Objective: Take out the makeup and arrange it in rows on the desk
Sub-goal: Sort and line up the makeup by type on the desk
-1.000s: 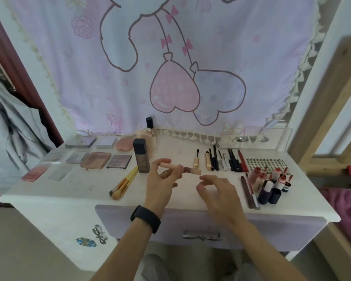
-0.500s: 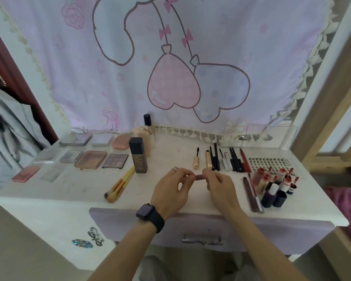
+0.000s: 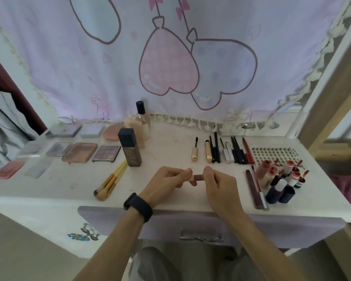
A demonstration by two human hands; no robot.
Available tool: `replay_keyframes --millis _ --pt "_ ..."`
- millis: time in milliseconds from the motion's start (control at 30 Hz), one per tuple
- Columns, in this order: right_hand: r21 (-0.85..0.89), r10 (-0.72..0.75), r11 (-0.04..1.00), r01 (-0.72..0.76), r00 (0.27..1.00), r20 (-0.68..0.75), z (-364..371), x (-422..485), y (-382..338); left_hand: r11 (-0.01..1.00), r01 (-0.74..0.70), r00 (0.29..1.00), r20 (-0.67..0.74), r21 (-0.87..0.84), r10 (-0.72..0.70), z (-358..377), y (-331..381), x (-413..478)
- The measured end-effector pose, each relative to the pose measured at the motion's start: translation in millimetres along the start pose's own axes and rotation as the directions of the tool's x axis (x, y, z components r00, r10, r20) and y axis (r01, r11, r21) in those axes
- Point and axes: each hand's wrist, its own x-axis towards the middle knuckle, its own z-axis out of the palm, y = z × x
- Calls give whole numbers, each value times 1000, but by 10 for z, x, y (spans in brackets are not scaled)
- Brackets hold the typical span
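Observation:
Both hands hold a slim pink lip tube (image 3: 198, 177) just above the white desk (image 3: 166, 155), near its front edge. My left hand (image 3: 166, 184), with a black watch on the wrist, pinches the tube's left end. My right hand (image 3: 219, 184) pinches the right end, and only the tube's mauve middle shows between the fingers. Palettes (image 3: 80, 152) lie in rows at the left. Behind my hands lies a row of mascaras and pencils (image 3: 221, 152). Lip glosses (image 3: 280, 175) cluster at the right.
A tall dark foundation bottle (image 3: 129, 147) stands left of centre, with yellow-handled brushes (image 3: 110, 180) in front of it. A bottle with a black cap (image 3: 141, 118) stands at the back. A lash sheet (image 3: 272, 154) lies far right. The lilac drawer (image 3: 201, 228) is below my wrists.
One second ago only my left hand held the tube, raised, with my right hand open beside it. My right hand has since closed on the tube's other end, and both hands have lowered toward the desk.

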Motion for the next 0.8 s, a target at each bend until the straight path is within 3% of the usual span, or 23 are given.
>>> replay_keyframes --millis 133,233,300,400,467,533,600,800 --pt "-9 55 998 -56 998 -17 -10 21 -89 990 -90 992 -78 107 99 85 -51 -74" --pt "-49 140 989 -139 990 26 -3 63 -198 909 -129 965 -161 397 207 181 -91 -168" --pt "-19 170 985 -169 984 49 7 38 -231 861 -71 971 -163 503 176 178 -24 -235" --pt "19 127 992 -128 991 41 -11 -102 -295 936 36 995 -96 351 -3 107 99 -339" --pt "-11 -4 1000 4 1000 4 -33 -198 -375 976 81 996 18 200 -86 75 183 -433" --pt "-72 -172 983 170 985 -23 -73 -255 -446 994 95 990 95 62 -101 63 252 -520" --pt "-87 -255 963 253 967 -11 -144 -282 -499 998 45 996 72 36 -47 36 304 -584" --pt "-54 40 998 -36 997 65 -417 -316 -485 929 -226 970 -17 292 241 41 384 -706"
